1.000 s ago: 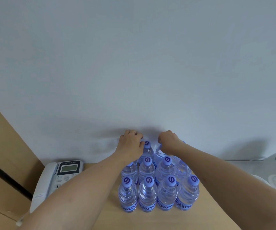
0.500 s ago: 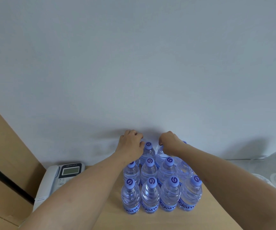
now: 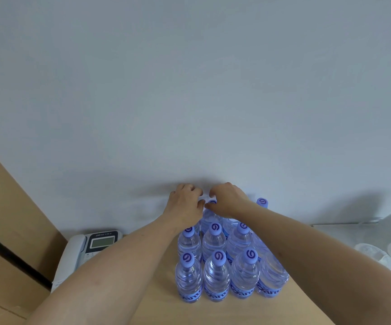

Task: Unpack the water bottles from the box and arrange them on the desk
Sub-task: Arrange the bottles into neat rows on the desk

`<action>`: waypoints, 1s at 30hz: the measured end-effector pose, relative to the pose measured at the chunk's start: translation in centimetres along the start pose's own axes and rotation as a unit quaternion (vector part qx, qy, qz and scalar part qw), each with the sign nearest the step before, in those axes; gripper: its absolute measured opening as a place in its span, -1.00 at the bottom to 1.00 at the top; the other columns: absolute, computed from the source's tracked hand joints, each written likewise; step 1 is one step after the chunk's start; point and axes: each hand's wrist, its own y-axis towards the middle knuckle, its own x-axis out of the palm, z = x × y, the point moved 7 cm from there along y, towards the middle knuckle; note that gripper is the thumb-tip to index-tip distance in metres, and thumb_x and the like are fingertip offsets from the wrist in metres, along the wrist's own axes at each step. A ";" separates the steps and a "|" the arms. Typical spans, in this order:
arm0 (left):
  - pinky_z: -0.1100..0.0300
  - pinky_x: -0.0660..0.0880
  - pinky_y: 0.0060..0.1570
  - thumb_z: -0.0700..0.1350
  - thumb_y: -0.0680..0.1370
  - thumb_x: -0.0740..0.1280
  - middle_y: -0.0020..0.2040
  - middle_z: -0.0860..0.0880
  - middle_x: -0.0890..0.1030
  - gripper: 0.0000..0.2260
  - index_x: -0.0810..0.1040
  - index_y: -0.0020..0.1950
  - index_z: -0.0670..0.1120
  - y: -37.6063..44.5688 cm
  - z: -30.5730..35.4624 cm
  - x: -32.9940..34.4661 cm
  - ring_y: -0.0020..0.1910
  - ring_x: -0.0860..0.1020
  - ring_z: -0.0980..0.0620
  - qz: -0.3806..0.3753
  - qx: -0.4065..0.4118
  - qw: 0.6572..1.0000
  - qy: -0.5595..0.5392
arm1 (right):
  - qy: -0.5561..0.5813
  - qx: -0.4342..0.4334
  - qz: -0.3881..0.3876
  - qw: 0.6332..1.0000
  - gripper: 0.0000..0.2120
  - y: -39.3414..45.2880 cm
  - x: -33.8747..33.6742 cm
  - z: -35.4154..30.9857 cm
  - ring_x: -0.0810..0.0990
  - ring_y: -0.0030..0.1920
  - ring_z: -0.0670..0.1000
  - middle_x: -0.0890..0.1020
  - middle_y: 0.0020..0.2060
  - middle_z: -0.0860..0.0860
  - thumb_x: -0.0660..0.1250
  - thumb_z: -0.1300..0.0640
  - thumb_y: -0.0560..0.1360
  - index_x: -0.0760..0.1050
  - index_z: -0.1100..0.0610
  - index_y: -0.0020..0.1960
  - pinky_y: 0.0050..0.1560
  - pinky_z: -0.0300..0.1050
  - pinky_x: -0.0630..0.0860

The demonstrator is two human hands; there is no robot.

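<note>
While a block of water bottles (image 3: 215, 261) already stands upright on the wooden surface (image 3: 236, 313) at lower centre of the frame, a person reaches both bare arms over it to the back row, against the pale wall (image 3: 189, 90). The left hand (image 3: 185, 205) and the right hand (image 3: 227, 200) meet just above centre, knuckles up and fingers curled over the rearmost bottles; each grip looks closed around a bottle top, though the hands themselves hide the caps beneath them, so what exactly each one holds cannot be told for certain.

Purple caps mark the rows: three show plainly in the front row, with a fourth bottle's cap hidden under the right forearm, and further rows stand touching behind them. One more cap (image 3: 262, 201) shows to the right of the right hand, at the rear edge of the block.

No box appears anywhere in view, so how many bottles remain to be unpacked cannot be judged. From how things lie, the arranging looks well advanced, with the work now at the back row nearest the wall.

A desk telephone (image 3: 88, 252) sits at lower left, well apart from the bottles, and clear plastic lids or dishes (image 3: 382, 254) lie at the right edge.
</note>
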 end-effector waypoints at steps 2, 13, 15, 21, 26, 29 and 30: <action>0.00 0.39 0.21 -0.01 0.61 0.21 0.25 -0.04 0.50 -0.72 0.51 0.27 -0.05 -0.3 -0.8 -0.1 0.29 0.36 -0.08 -0.001 -0.008 1.000 -0.001 | -0.031 0.008 -0.021 0.999 -0.65 0.3 0.5 -0.6 0.59 -0.01 0.10 0.62 0.01 0.06 0.35 -0.13 0.49 0.60 0.14 0.08 -0.04 -0.04 0.56; 0.01 0.41 0.18 -0.03 0.59 0.19 0.21 -0.04 0.51 -0.72 0.52 0.26 -0.06 -1.6 -4.1 -0.6 0.26 0.38 -0.07 0.005 -0.036 0.999 -0.009 | -0.065 0.026 -0.038 0.997 -0.64 0.4 0.8 -1.9 0.33 -0.33 0.09 0.30 -0.44 0.04 0.35 0.20 0.43 0.23 0.16 -0.41 -0.49 -0.16 0.17; 0.01 0.41 0.17 -0.03 0.60 0.19 0.21 -0.04 0.51 -0.71 0.51 0.26 -0.06 -1.8 -4.2 -0.6 0.25 0.38 -0.08 0.003 -0.035 0.999 -0.012 | -0.063 0.028 -0.048 0.996 -0.78 0.5 1.0 -2.2 0.38 -0.30 0.15 0.39 -0.41 0.10 0.32 0.31 0.40 0.34 0.21 -0.37 -0.45 -0.13 0.29; 0.00 0.41 0.17 -0.05 0.60 0.19 0.22 -0.05 0.51 -0.72 0.50 0.27 -0.07 -2.1 -4.5 -0.9 0.25 0.38 -0.09 0.006 -0.031 0.999 -0.020 | -0.052 0.015 -0.042 0.998 -0.71 0.4 1.4 -2.7 0.58 0.06 0.13 0.62 0.04 0.11 0.34 0.30 0.43 0.57 0.22 0.15 0.01 -0.01 0.58; 0.02 0.40 0.17 -0.05 0.60 0.19 0.22 -0.05 0.50 -0.72 0.50 0.26 -0.06 -2.4 -5.0 -1.0 0.25 0.38 -0.09 0.003 -0.027 0.999 -0.024 | -0.075 0.054 -0.013 0.996 -0.64 0.4 1.2 -2.5 0.41 -0.36 0.04 0.40 -0.36 0.04 0.39 0.12 0.51 0.28 0.14 -0.35 -0.40 -0.15 0.30; 0.02 0.41 0.17 -0.06 0.59 0.19 0.22 -0.04 0.50 -0.73 0.51 0.26 -0.06 -2.4 -5.3 -1.1 0.25 0.38 -0.09 0.007 -0.028 0.999 -0.022 | -0.083 0.036 -0.028 0.995 -0.65 0.4 1.3 -2.8 0.25 -0.47 -0.01 0.30 -0.45 0.03 0.28 0.37 0.41 0.19 0.13 -0.41 -0.50 -0.19 0.17; 0.02 0.41 0.17 -0.06 0.59 0.19 0.22 -0.04 0.50 -0.73 0.50 0.26 -0.06 -2.4 -5.3 -1.1 0.25 0.38 -0.09 0.008 -0.028 0.999 -0.021 | -0.087 0.032 -0.031 0.995 -0.65 0.5 1.2 -2.9 0.21 -0.47 0.00 0.27 -0.46 0.03 0.25 0.40 0.39 0.17 0.13 -0.42 -0.51 -0.19 0.15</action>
